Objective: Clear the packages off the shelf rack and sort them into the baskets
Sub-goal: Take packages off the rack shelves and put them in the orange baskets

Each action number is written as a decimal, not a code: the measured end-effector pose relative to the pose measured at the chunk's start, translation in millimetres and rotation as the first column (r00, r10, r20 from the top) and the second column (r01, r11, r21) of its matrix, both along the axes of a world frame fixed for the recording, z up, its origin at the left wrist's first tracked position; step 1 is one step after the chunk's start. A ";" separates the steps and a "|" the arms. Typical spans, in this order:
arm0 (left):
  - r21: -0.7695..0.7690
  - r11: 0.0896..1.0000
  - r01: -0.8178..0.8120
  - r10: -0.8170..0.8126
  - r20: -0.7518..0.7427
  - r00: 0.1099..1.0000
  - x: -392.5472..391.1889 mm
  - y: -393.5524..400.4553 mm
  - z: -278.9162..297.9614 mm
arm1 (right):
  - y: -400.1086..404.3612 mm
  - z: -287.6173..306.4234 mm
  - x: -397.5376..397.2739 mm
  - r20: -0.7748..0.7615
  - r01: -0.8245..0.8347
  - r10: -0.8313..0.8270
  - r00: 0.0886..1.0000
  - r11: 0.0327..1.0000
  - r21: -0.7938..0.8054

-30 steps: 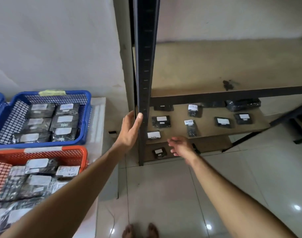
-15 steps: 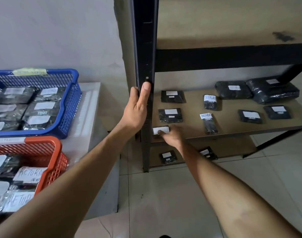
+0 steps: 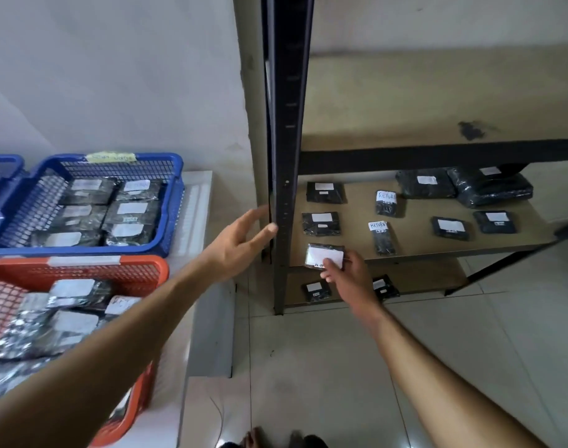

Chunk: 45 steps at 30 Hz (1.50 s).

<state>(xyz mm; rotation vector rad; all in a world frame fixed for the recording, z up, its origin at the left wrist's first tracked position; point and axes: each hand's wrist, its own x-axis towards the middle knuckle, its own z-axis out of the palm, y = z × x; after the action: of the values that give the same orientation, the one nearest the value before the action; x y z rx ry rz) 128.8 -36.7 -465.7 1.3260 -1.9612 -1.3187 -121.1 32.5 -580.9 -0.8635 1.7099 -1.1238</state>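
Flat, glossy, seemingly plastic-wrapped package (image 3: 324, 257)

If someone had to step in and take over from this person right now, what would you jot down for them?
Right hand: pinching a small black package with a white label at the front left edge of the middle shelf, lifting it off.
Left hand: open, empty, next to the black upright post.
Done: blue basket and orange basket on the left already hold many packages.
Left: eight more packages on that shelf, two labelled RETURN, plus two on the bottom shelf. The held package's label is too blurred to tell which basket it belongs in.
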 end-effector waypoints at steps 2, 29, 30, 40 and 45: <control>-0.018 1.000 -0.003 0.005 0.109 0.994 26.4 19.8 24.4 | 24.7 43.6 11.3 0.124 0.025 -0.021 0.992 0.999 -0.033; -0.131 0.800 -0.586 0.597 0.280 0.752 616.1 165.4 120.4 | 24.0 192.6 510.0 0.097 -0.589 0.600 0.794 0.799 -0.124; -0.119 0.786 -0.606 0.614 0.261 0.745 645.7 166.3 119.5 | 22.3 191.5 541.5 0.085 -0.593 0.602 0.794 0.797 -0.112; 0.006 0.758 -0.652 0.601 0.382 0.702 832.3 155.9 75.8 | 19.1 161.1 787.1 -0.006 -0.682 0.683 0.730 0.730 0.045; 0.063 0.724 -0.687 0.603 0.426 0.675 873.5 131.2 44.9 | 0.8 132.7 862.8 -0.059 -0.710 0.721 0.690 0.690 0.142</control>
<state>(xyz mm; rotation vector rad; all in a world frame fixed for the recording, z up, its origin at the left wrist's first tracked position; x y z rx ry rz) 1002.4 94.6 -420.8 2.2658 -1.3075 -0.9682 741.6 33.3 -448.3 -1.3869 1.2845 -0.4384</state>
